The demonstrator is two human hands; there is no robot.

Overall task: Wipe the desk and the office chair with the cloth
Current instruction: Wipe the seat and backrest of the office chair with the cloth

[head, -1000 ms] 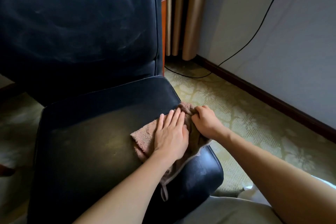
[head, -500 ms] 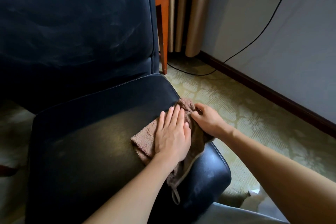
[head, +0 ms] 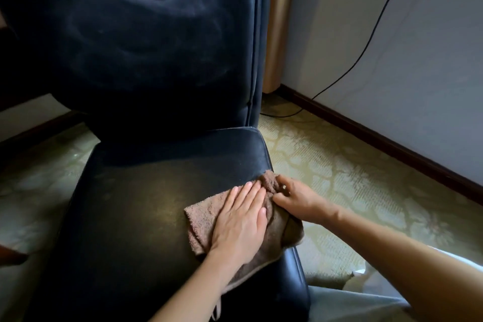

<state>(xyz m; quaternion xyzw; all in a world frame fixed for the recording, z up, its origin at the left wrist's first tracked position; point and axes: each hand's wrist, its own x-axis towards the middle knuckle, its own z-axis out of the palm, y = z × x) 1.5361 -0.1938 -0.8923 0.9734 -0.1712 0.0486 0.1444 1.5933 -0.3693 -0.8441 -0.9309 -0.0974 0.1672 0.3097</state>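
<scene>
Carpeted room corner viewed from above, with an office chair (head: 136, 230) filling the left and centre. Nearest the viewer, two bare forearms enter from the lower edge and lower right. A brown terry cloth (head: 201, 217) lies on the right front part of the black, glossy seat. It is rumpled, its right side drapes over the seat's right edge, and a narrow hem strip hangs down the front edge. The left hand (head: 240, 219) lies flat on the cloth, palm down, fingers straight and close together, pressing it against the seat. Just beside it, the right hand (head: 300, 201) has its fingers and thumb curled round the bunched far corner of the cloth at the seat's right edge. Beyond the hands rises the dark backrest (head: 143, 47), its face marked with pale smears. Farther right, patterned green carpet (head: 352, 178) runs to a dark skirting board (head: 392, 144) under a pale wall (head: 431, 73), down which a black cable (head: 366, 44) trails to the floor. A gold curtain (head: 278, 21) hangs in the corner behind the backrest. The left hand covers the cloth's middle, and the frame cuts off the backrest top. A pale fabric at lower right cannot be identified.
</scene>
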